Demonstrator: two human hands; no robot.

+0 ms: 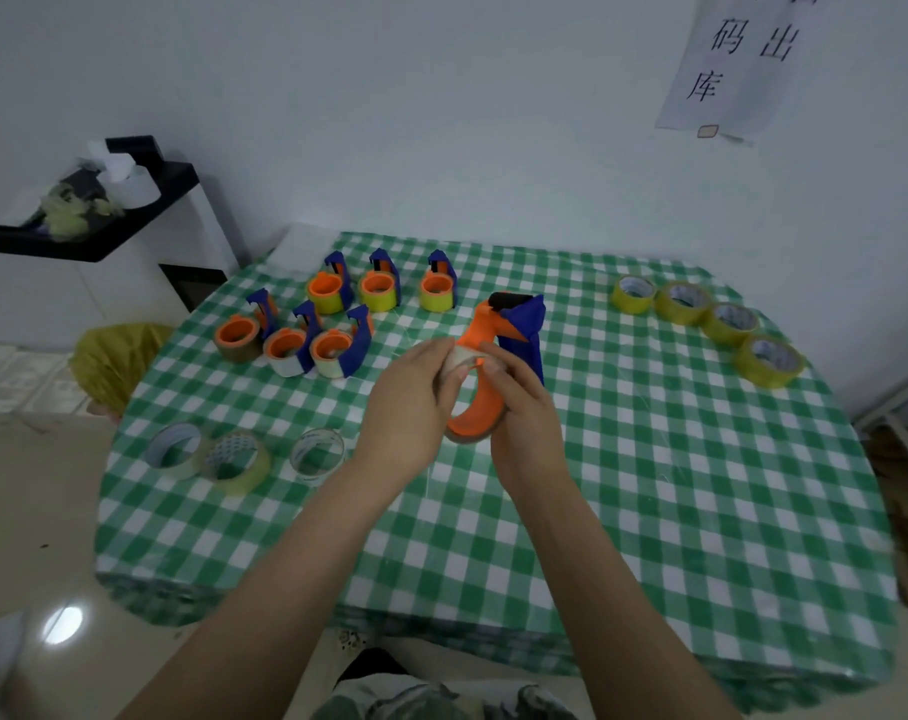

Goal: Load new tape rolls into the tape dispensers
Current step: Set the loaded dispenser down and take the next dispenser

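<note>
Above table, dispenser, tape roll inside

Stockroom packing room, shown by stock-out wall notice

Table: it stands in front of the wall.
Middle: the held dispenser is above the table, between the left hand and the right hand.
Back left: six dispensers stand in two rows, one behind the other.
Front left: three tape rolls lie in a line.
Back right: four tape rolls lie in a line.
Left of table: a shelf.
Wall: a paper sheet hangs high on the right.
</note>
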